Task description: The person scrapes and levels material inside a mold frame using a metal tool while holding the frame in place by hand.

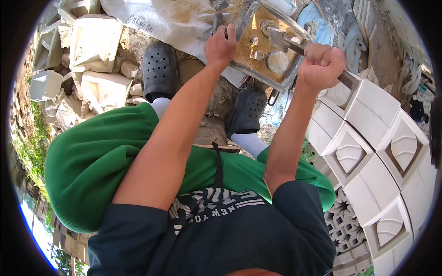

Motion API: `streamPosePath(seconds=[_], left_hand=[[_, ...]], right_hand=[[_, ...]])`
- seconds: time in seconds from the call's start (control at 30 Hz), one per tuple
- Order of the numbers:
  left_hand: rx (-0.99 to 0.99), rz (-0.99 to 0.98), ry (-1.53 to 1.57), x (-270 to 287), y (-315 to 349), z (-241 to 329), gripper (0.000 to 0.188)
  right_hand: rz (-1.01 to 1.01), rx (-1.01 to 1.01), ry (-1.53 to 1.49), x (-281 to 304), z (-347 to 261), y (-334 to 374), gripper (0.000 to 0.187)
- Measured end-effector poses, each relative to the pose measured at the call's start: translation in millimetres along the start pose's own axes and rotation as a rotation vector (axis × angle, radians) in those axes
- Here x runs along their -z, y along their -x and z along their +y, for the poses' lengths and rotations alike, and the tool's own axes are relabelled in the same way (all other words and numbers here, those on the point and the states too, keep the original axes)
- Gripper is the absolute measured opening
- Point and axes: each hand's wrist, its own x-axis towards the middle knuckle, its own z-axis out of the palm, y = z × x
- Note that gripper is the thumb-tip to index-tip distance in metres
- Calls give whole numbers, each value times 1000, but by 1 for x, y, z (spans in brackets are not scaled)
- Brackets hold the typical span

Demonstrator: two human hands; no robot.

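Observation:
My right hand (321, 66) is wrapped round the handle of a hammer (278, 39), whose grey metal head is over the mould. The shallow rectangular mould (291, 87) has a grey frame and a yellowish inside with several round forms and holes. Beside the mould's left edge is my left hand (221, 46), its fingers curled closed. Whatever they grip is hidden. Just beyond those fingers lies a dusty trowel-like tool (217, 20) on a pale plastic sheet (161, 20).
White cast tiles (361, 152) with raised shapes stand in rows at the right. Broken and boxy cast pieces (95, 43) are heaped at the left. My feet in dark clogs (159, 69) are near the mould. Blue plastic (352, 39) lies past its right side.

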Motion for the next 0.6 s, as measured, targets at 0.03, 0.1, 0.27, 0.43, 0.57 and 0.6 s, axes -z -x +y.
streamPosePath(seconds=[0.03,0.1,0.27,0.43,0.57,0.6], left_hand=[[8,-9,-2,-1,0,2,47],[-11,-9,-23,-3,-1,-3,47],[8,-19,-53,2,-3,-3,47],[-13,-24,-90,-4,-3,-4,48],[-35,-18,-81,1,-3,-4,49],[-45,2,-89,1,-3,-5,50]], right_hand=[[40,0,56,9,16,8,35],[37,-62,69,12,8,4,35],[-174,-75,-52,26,-34,-7,35],[-183,-106,76,27,6,7,34],[-270,-154,-126,34,-13,-4,33],[-272,-153,-132,35,-15,-3,33]])
